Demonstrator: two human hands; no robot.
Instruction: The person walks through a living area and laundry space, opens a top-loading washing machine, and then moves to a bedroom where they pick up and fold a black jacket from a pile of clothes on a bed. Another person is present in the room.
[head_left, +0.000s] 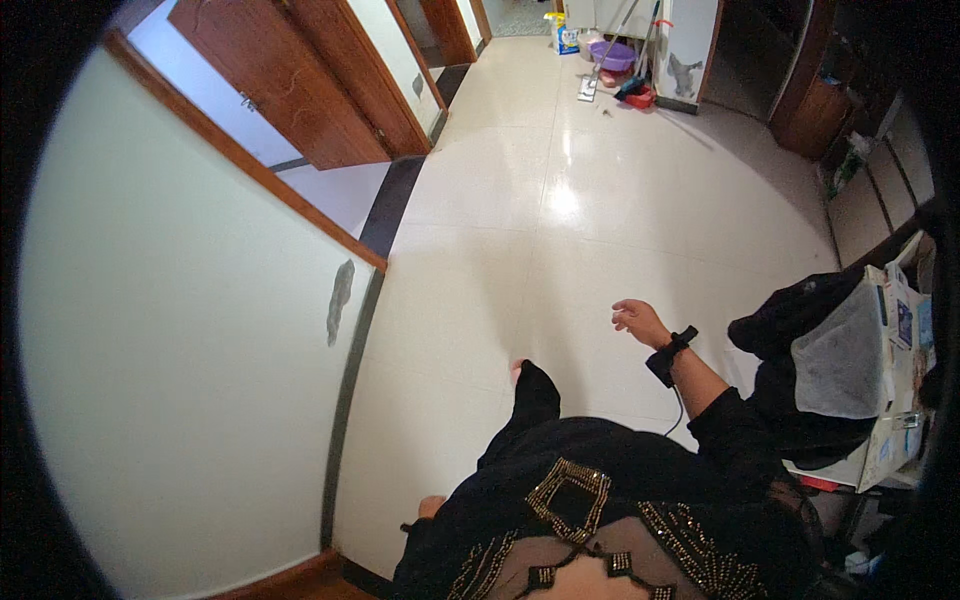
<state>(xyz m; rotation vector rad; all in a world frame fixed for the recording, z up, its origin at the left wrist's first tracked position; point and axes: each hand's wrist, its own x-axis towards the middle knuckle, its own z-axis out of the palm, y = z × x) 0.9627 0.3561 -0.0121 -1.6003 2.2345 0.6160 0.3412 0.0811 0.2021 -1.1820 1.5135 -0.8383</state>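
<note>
My right hand hangs over the pale tiled floor with its fingers loosely curled and apart, holding nothing. A black strap with a small box is on its wrist, and a thin cable runs down from it. Of my left hand, only a small patch shows at the lower left beside my black clothing, near a bit of dark strap; its fingers are hidden. One foot pokes out from my black trouser leg on the floor.
A white wall with a grey patch runs along the left. Beyond it stands an open brown wooden door. Ahead are a purple basin, a flat mop and a red dustpan. A cluttered table with black cloth is at right.
</note>
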